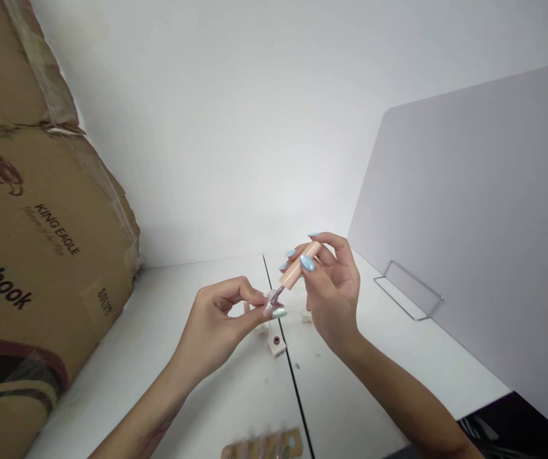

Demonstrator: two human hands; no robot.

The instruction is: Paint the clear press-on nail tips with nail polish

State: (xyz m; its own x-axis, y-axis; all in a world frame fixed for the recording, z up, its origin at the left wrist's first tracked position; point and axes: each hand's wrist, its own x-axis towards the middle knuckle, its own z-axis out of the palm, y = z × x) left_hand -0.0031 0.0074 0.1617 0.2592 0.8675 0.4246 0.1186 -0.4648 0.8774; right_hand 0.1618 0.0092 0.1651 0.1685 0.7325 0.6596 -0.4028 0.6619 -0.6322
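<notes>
My left hand (216,325) pinches a small clear cosmetic vial (273,301) with a mauve tint between thumb and fingertips. My right hand (332,290) grips a peach-coloured cosmetic tube (299,265) in its fingers, and the tube's lower end is close to the vial's tip, with no clear contact. Below the hands, a small white block with a red centre (276,344) stands on the white table (350,382). Other small pale pieces (306,315) are partly hidden behind my right hand.
A large printed cardboard sheet (39,223) leans on the left. A grey partition (465,217) with a wire holder (408,291) stands on the right. A blurred tan strip of parts (262,444) lies at the near edge. A black seam runs across the table.
</notes>
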